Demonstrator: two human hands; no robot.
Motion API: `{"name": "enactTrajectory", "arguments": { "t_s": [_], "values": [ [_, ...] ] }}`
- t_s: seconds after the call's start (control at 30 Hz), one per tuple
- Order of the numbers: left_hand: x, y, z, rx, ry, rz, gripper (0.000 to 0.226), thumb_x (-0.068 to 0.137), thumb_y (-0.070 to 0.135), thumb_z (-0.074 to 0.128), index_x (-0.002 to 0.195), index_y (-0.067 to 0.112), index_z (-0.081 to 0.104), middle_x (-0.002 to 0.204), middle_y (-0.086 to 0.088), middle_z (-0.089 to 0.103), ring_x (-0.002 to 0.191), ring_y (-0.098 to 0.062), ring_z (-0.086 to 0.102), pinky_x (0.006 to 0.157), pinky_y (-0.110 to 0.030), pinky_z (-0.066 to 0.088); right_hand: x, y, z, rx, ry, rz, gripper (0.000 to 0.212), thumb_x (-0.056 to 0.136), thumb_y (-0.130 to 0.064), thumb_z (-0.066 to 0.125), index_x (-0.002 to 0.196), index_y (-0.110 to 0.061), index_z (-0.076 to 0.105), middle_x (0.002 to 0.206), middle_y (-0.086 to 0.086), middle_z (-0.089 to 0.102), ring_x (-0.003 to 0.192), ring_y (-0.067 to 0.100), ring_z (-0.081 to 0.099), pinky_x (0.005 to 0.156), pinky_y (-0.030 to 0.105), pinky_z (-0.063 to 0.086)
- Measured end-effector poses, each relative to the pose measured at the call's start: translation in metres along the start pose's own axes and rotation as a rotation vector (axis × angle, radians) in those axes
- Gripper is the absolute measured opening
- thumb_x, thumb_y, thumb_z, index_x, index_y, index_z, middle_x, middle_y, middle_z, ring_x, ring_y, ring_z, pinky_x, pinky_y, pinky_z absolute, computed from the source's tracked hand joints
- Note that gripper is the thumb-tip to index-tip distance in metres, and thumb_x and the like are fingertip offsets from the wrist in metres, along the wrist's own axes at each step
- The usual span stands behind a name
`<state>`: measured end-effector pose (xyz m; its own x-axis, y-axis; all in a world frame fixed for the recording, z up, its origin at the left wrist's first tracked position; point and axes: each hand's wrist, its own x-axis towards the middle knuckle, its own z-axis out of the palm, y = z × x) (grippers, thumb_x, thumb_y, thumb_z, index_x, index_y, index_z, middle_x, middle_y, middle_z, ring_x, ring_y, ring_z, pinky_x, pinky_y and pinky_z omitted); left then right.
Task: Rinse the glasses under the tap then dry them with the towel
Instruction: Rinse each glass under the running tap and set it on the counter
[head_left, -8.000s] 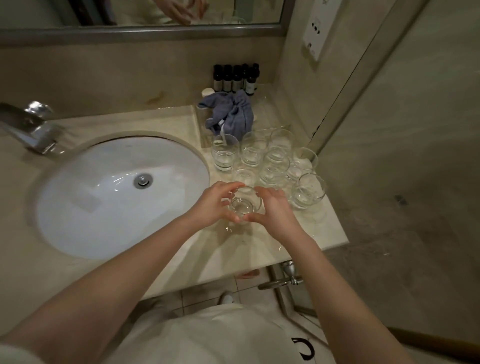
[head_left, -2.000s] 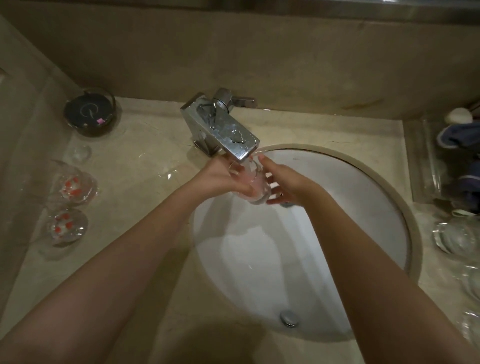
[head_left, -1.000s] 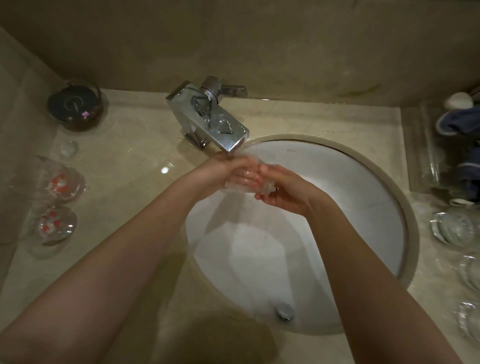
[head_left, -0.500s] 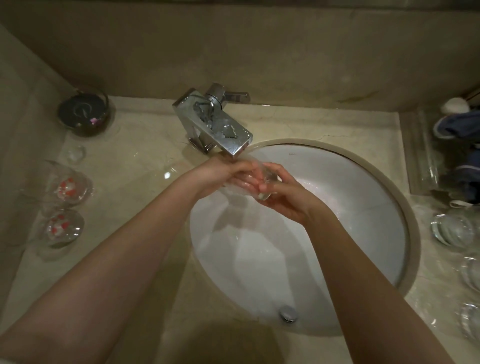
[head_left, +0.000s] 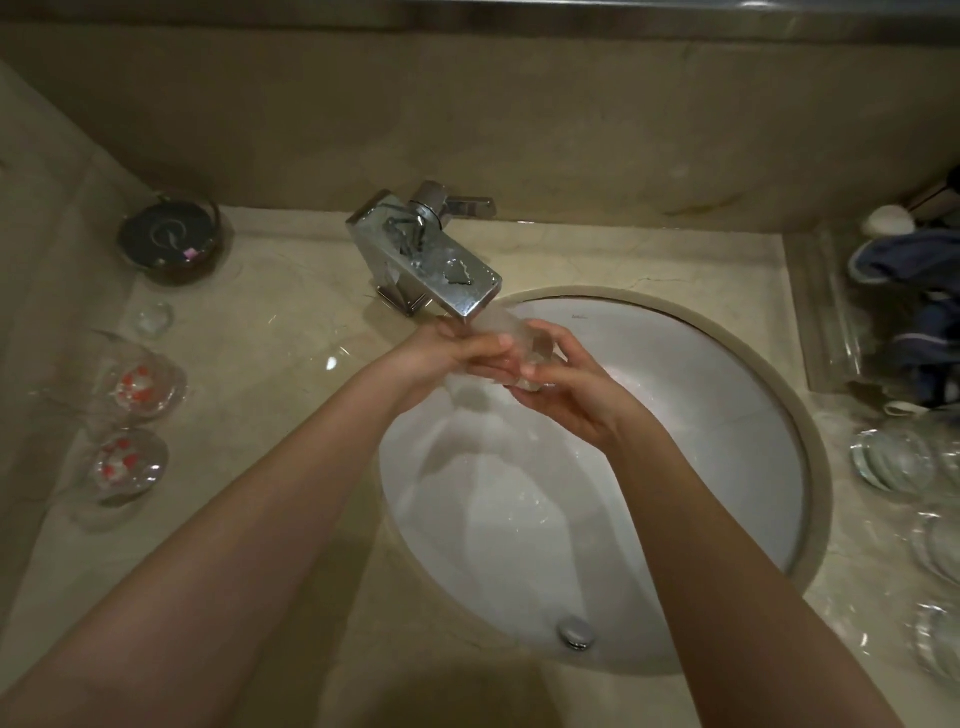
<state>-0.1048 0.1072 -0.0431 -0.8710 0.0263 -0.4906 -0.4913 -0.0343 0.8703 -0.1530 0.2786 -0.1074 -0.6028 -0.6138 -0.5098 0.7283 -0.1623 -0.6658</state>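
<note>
A clear glass (head_left: 511, 345) is held just under the spout of the chrome tap (head_left: 431, 262), above the white sink (head_left: 727, 467), at about the centre of the view. It is seen as a pale, blurred, transparent shape, tilted on its side, and its rim and base cannot be told apart. It is gripped from the 9 o'clock side by the left hand (head_left: 452, 351), whose grip is curled round the wall of the glass. From the 4 o'clock side it is pinched by the right hand (head_left: 569, 387), with the thumb above and the fingers below. Whether water is running cannot be told with certainty, though a whitish blur is seen at the spout.

The sink is set under a beige marble counter (head_left: 291, 322), which is marked with wet patches. At 3 o'clock, more clear glasses (head_left: 893, 460) are stood on the counter near the sink rim, and behind them, at 2 o'clock, a blue towel (head_left: 919, 291) is bundled in a clear tray (head_left: 826, 322). At 9 o'clock, two glass vessels with red spots (head_left: 132, 387) are seen, and at 10 o'clock a dark round dish (head_left: 169, 236). The drain plug (head_left: 575, 635) is seen at 6 o'clock in the basin. A beige stone wall (head_left: 467, 104) is seen behind the tap.
</note>
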Motion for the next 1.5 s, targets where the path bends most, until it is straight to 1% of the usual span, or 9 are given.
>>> {"name": "enactTrajectory", "arguments": {
  "t_s": [0.17, 0.3, 0.5, 0.7, 0.97, 1.07, 1.2, 1.4, 1.5],
  "values": [
    [0.006, -0.019, 0.000, 0.125, -0.046, -0.040, 0.012, 0.082, 0.019, 0.075, 0.090, 0.010, 0.078, 0.101, -0.023, 0.072, 0.096, -0.034, 0.071, 0.101, -0.045, 0.050, 0.008, -0.006, 0.012, -0.002, 0.149, 0.368, 0.070, 0.089, -0.072, 0.039, 0.119, -0.012, 0.061, 0.101, 0.010, 0.068, 0.075, 0.018, 0.069, 0.058, 0.028, 0.057],
    [0.011, -0.025, 0.009, 0.084, 0.197, -0.070, 0.023, 0.090, 0.029, 0.067, 0.072, 0.019, 0.078, 0.080, -0.012, 0.075, 0.078, -0.031, 0.073, 0.089, -0.047, 0.056, 0.021, -0.001, 0.032, -0.128, 0.297, 0.334, 0.047, 0.102, -0.050, 0.030, 0.081, -0.015, 0.054, 0.058, 0.001, 0.049, 0.039, 0.009, 0.041, 0.033, 0.015, 0.030],
    [0.016, -0.017, 0.007, -0.083, 0.267, -0.268, 0.020, 0.098, 0.028, 0.057, 0.087, 0.012, 0.062, 0.054, 0.002, 0.064, 0.040, -0.008, 0.060, 0.037, -0.020, 0.043, 0.015, 0.034, 0.045, -0.397, 0.459, -0.207, 0.011, 0.099, -0.024, 0.041, 0.092, -0.027, 0.049, 0.082, 0.000, 0.057, 0.063, 0.013, 0.053, 0.055, 0.023, 0.042],
    [0.009, -0.038, 0.015, 0.066, 0.224, 0.011, 0.027, 0.092, 0.024, 0.067, 0.085, -0.001, 0.074, 0.073, -0.013, 0.072, 0.058, -0.012, 0.070, 0.063, -0.021, 0.056, 0.017, -0.001, 0.029, -0.207, 0.334, 0.439, 0.048, 0.100, -0.043, 0.026, 0.082, -0.012, 0.057, 0.071, 0.011, 0.062, 0.053, 0.018, 0.052, 0.042, 0.018, 0.034],
    [0.040, -0.021, 0.014, -0.096, 0.247, -0.053, 0.009, 0.090, 0.012, 0.068, 0.084, 0.007, 0.064, 0.059, -0.004, 0.065, 0.048, -0.014, 0.061, 0.050, -0.023, 0.056, 0.021, 0.044, 0.033, -0.554, 0.557, -0.545, 0.024, 0.096, -0.039, 0.032, 0.084, -0.025, 0.049, 0.078, 0.008, 0.062, 0.071, 0.030, 0.062, 0.058, 0.035, 0.049],
    [0.039, -0.035, 0.010, 0.090, 0.200, 0.106, 0.031, 0.079, 0.029, 0.076, 0.102, 0.009, 0.072, 0.072, -0.001, 0.073, 0.066, -0.020, 0.070, 0.069, -0.033, 0.060, 0.030, 0.025, 0.020, -0.410, 0.525, -0.144, 0.031, 0.099, -0.033, 0.032, 0.087, -0.017, 0.056, 0.080, 0.013, 0.065, 0.063, 0.026, 0.063, 0.043, 0.023, 0.045],
    [0.033, -0.049, 0.007, 0.356, 0.172, 0.158, 0.022, 0.074, 0.045, 0.075, 0.069, 0.023, 0.075, 0.070, 0.000, 0.074, 0.074, -0.022, 0.073, 0.082, -0.043, 0.058, 0.040, 0.006, 0.017, -0.097, 0.333, 0.329, 0.037, 0.096, -0.035, 0.031, 0.092, -0.010, 0.058, 0.075, 0.012, 0.061, 0.052, 0.017, 0.054, 0.037, 0.018, 0.036],
    [0.032, -0.025, 0.012, -0.023, 0.190, 0.017, 0.015, 0.090, 0.016, 0.068, 0.081, 0.028, 0.072, 0.062, -0.001, 0.068, 0.053, -0.020, 0.066, 0.061, -0.028, 0.058, 0.042, 0.061, 0.034, -0.470, 0.593, -0.712, 0.029, 0.087, -0.049, 0.031, 0.083, -0.031, 0.053, 0.075, -0.009, 0.059, 0.076, 0.019, 0.060, 0.067, 0.037, 0.050],
    [0.032, -0.031, 0.005, 0.168, 0.190, 0.155, 0.021, 0.071, 0.031, 0.078, 0.071, 0.010, 0.076, 0.069, -0.014, 0.072, 0.065, -0.032, 0.070, 0.076, -0.049, 0.060, 0.041, 0.053, 0.028, -0.332, 0.528, -0.447, 0.029, 0.089, -0.046, 0.039, 0.086, -0.026, 0.060, 0.078, -0.003, 0.066, 0.067, 0.021, 0.062, 0.059, 0.035, 0.053]
  ]
}}
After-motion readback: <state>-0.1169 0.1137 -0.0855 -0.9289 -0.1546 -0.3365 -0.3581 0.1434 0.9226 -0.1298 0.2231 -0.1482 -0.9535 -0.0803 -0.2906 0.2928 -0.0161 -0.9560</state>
